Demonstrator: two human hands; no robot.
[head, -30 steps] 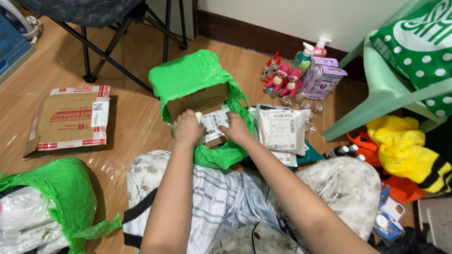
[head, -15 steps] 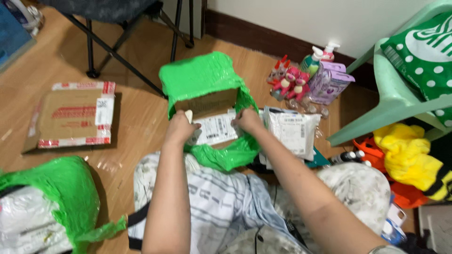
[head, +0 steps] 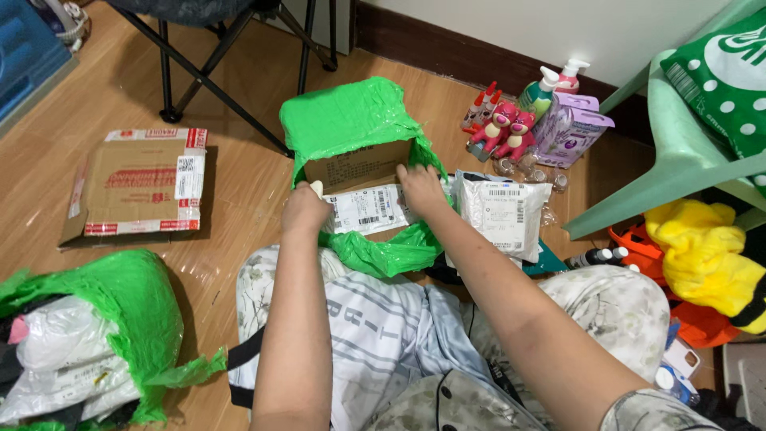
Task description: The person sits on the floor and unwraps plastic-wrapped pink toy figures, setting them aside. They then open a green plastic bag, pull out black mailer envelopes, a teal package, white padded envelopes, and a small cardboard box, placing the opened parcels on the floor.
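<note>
Though half unwrapped, box [head: 359,168] between hands.

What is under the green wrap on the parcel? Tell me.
Under the green wrap shows a brown cardboard box with a white label. Both hands, left and right, rest there. The box's contents are hidden.

Even, bright indoor light is falling from above, and the whole view is staying sharp with little blur. Glare is showing on the green plastic wrap [head: 351,116] around the box and in pale streaks on the wooden floor [head: 239,183] left of it. Soft shadows are lying under the folding chair legs [head: 231,80] behind the box. Straight lines are bending slightly toward the edges.
</note>
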